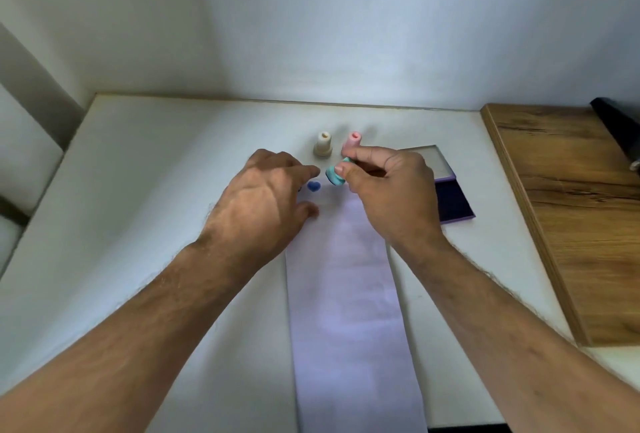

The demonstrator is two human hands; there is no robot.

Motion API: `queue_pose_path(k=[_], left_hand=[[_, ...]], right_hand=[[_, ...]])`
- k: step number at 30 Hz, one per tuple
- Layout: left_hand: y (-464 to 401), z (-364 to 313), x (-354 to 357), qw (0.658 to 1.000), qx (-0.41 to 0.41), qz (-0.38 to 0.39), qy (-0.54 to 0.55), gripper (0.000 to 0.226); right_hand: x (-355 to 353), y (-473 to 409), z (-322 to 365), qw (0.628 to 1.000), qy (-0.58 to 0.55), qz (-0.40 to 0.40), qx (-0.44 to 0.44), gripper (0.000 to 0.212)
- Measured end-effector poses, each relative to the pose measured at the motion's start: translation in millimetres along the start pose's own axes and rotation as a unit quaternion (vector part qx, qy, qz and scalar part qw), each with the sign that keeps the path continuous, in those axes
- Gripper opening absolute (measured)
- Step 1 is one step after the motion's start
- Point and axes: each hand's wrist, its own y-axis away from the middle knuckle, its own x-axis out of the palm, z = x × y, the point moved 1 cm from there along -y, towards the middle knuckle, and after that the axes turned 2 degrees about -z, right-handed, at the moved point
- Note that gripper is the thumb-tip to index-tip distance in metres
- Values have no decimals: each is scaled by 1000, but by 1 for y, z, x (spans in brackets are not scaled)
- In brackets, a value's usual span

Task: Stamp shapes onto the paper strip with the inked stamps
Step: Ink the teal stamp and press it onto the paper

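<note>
A long white paper strip [349, 301] runs from the table's near edge toward the far middle. A blue heart print [314, 186] marks its far end. My left hand [263, 200] lies flat on the strip's far left part, fingers spread, just left of the heart. My right hand [388, 186] pinches a teal stamp [335, 176], tilted, a little above the strip's far end. A cream stamp [323, 145] and a pink stamp [352, 142] stand upright behind. An open ink pad [452, 202] with dark blue ink sits to the right, partly hidden by my right hand.
The white table [145, 190] meets a white wall at the back. A wooden board [568, 210] lies along the right side, with a dark object [620, 124] at its far corner. A gap and pale furniture lie left of the table.
</note>
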Motion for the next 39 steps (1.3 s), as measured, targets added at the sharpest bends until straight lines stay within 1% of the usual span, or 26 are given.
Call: queue_pose_path(k=[7,19,26,31,33,36,39], left_hand=[[-4,4,4,998,-18,46,-36,45],[-6,1,2,996,-32,68,-45,44],[-6,1,2,996,-39,70,-33,45],[-5,1,1,996,-36,72,-30,44],[-5,1,0,996,-36,74,-29,44],[-6,0,0,996,-35,78,-28,45],[-7,0,1,996,-34,78,-28,46]], right_hand=[[6,-1,-4,995,86,15,-44,29],[11,0,-2,987,136,11,-80,31],[13,3,2,968,221,49,-108,31],[14,3,5,942,285,73,-162,21],[13,2,4,938,289,74,-174,21],[12,0,1,949,253,64,-175,19],[14,-2,-1,948,256,64,-177,16]])
